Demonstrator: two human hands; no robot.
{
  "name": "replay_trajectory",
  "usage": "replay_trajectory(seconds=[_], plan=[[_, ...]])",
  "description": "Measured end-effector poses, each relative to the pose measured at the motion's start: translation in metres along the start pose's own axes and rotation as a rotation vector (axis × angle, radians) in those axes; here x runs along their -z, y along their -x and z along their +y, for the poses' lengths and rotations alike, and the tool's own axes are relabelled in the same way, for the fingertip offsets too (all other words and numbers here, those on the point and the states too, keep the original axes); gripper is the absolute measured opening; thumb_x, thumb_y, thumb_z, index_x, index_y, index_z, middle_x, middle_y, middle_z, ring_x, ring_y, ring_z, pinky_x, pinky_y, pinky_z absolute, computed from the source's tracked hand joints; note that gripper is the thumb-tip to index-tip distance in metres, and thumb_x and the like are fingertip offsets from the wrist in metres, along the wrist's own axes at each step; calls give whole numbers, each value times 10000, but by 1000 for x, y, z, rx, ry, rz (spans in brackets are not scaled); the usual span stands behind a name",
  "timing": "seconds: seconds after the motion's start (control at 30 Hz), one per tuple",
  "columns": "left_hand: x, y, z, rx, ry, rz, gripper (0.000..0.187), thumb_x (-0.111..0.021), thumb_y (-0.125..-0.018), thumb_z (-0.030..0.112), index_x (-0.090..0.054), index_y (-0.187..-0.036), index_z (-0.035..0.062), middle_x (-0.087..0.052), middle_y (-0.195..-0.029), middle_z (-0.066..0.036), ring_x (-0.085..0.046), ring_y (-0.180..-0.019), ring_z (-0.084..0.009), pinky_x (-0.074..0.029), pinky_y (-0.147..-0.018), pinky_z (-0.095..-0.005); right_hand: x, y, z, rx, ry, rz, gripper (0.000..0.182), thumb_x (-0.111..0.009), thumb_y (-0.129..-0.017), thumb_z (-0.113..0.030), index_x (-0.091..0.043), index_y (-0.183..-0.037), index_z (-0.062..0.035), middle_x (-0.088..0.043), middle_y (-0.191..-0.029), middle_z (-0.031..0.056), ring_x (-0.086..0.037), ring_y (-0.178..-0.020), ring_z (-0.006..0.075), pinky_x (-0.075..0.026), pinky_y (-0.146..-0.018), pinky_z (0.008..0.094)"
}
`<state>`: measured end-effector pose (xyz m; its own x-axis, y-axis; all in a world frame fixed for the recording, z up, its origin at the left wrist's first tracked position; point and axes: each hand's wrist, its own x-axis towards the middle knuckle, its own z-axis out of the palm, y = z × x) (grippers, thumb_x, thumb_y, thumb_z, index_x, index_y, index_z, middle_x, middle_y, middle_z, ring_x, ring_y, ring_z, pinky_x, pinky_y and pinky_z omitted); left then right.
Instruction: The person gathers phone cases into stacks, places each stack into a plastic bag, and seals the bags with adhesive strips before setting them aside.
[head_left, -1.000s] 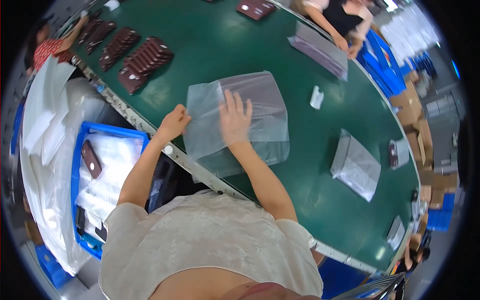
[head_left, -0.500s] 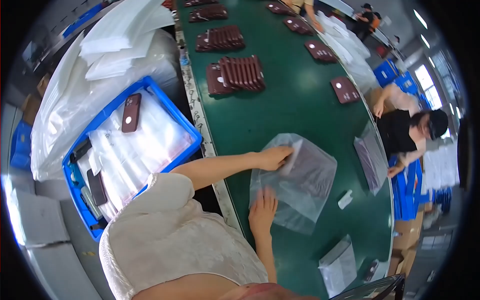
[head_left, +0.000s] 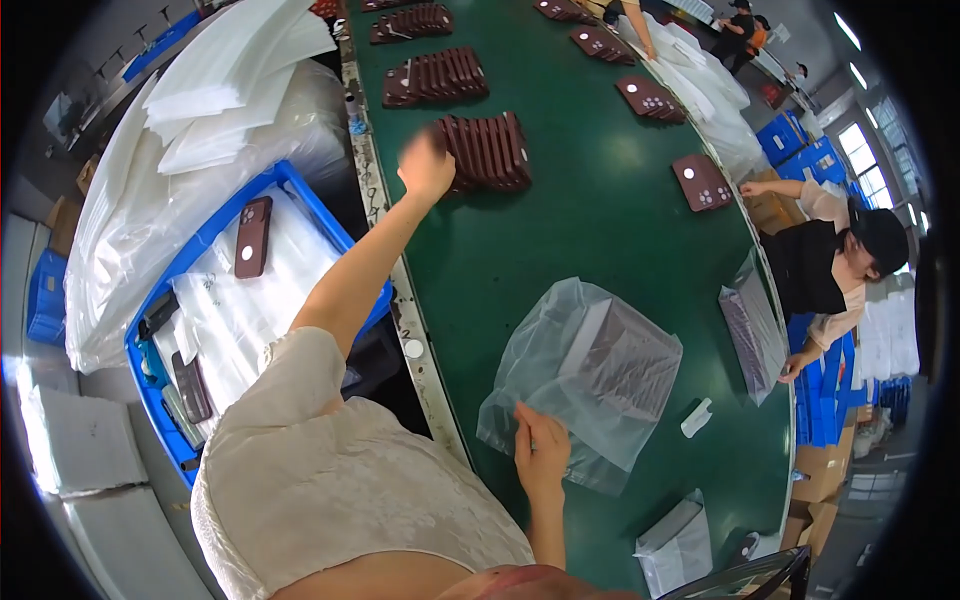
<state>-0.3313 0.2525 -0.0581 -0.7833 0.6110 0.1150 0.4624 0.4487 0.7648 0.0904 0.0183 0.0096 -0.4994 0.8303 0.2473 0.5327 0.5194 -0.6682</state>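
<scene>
The left hand [head_left: 427,166] reached out to the row of dark red phone cases [head_left: 487,150] standing near the tabletop's [head_left: 560,230] left edge; its grip looked loosely curled at the row's near end, though whether it had closed on a case could not be told. The right hand [head_left: 541,452] pinched the near edge of the clear plastic bag [head_left: 585,380], which lay toward the near end of the tabletop and appeared to hold some cases already. Judging by this, the bagging was partly done, with several rows left farther along.
</scene>
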Motion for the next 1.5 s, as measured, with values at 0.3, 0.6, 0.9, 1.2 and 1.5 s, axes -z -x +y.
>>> replay_trajectory(seconds=[0.3,0.6,0.9,1.2,1.5], plan=[[-33,-27,120,169,-375,-322,1128,-600,-738,795,-136,-1592,223,-21,-1641,-232,-98,-1477,-510,-231,-1097,-701,-6,9,12,76,19,64,344,-682,-789,35,-697,-1113,-80,-687,-851,81,-648,-756,275,-490,-724,376],[-95,-34,172,255,-577,-565,1065,-536,-787,733,-33,-1604,272,82,-1642,-213,29,-1485,-515,-189,-1088,-740,-8,26,8,68,-20,121,330,-671,-794,65,-703,-1096,-65,-713,-879,75,-668,-773,262,-499,-739,372],[-61,-5,151,159,-523,-418,1037,-565,-770,648,-107,-1604,235,89,-1647,-208,-48,-1450,-583,-230,-1091,-710,2,44,7,40,-60,149,305,-665,-813,66,-707,-1085,-66,-712,-888,85,-669,-796,274,-511,-743,366],[27,64,124,-327,-364,-551,1083,-678,-671,558,-203,-1583,217,-14,-1641,-238,-292,-1380,-583,-363,-1109,-537,16,-33,-27,-71,-555,213,287,-595,-939,-5,-643,-1222,-12,-655,-1226,111,-621,-1132,200,-463,-999,320],[63,157,48,-374,8,-821,925,-658,-843,580,-288,-1514,63,-283,-1526,-288,-448,-1311,-460,-406,-1071,-506,-102,-163,91,-509,-808,24,756,-591,-941,-425,-337,-1484,35,-367,-1456,254,-377,-1362,365,-313,-1131,423]])
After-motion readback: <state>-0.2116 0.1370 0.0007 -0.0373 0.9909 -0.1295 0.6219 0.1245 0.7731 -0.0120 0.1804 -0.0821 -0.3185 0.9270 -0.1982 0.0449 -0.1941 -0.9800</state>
